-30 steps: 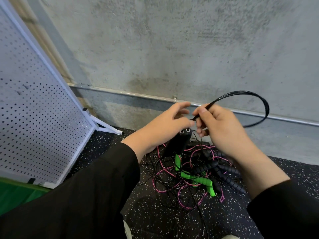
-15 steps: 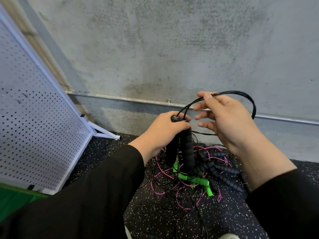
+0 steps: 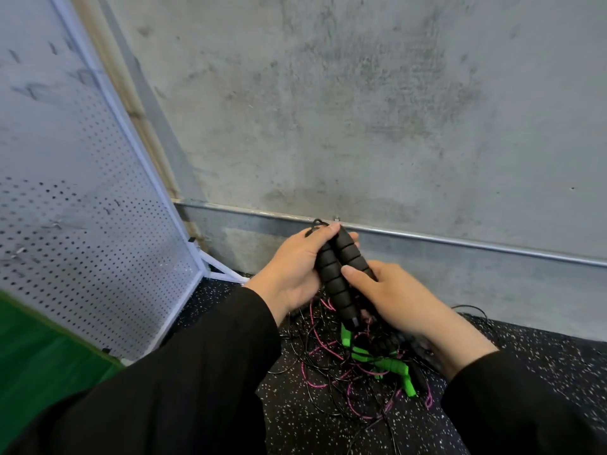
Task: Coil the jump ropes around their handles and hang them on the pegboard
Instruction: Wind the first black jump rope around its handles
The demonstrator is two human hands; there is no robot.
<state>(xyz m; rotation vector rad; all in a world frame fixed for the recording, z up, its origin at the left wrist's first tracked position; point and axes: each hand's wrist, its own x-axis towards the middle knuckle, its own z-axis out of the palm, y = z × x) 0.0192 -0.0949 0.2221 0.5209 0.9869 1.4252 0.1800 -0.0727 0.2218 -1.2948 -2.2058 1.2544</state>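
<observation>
- While both hands meet above the floor pile, the left hand (image 3: 292, 274) is wrapped round a pair of black ribbed foam handles (image 3: 340, 274), held side by side and pointing up and away.
- Thumb of that hand lies over the handles' upper ends, where a small bunch of black cord (image 3: 316, 223) pokes out.
- Right hand (image 3: 397, 298) grasps the lower part of the same handles, its thumb (image 3: 356, 279) laid across the foam.
- Beneath the hands, on dark speckled flooring (image 3: 328, 428): a tangle of ropes (image 3: 331, 366), thin black and pink cords, with green handles (image 3: 395, 367) in among them.
- White pegboard (image 3: 82, 231) stands tilted at left, near the pile but apart from it; a few hooks show on it, blurred.
- Grey concrete wall (image 3: 361, 110) behind, metal rail (image 3: 460, 241) along its base.
- Green surface (image 3: 36, 362) at lower left.
</observation>
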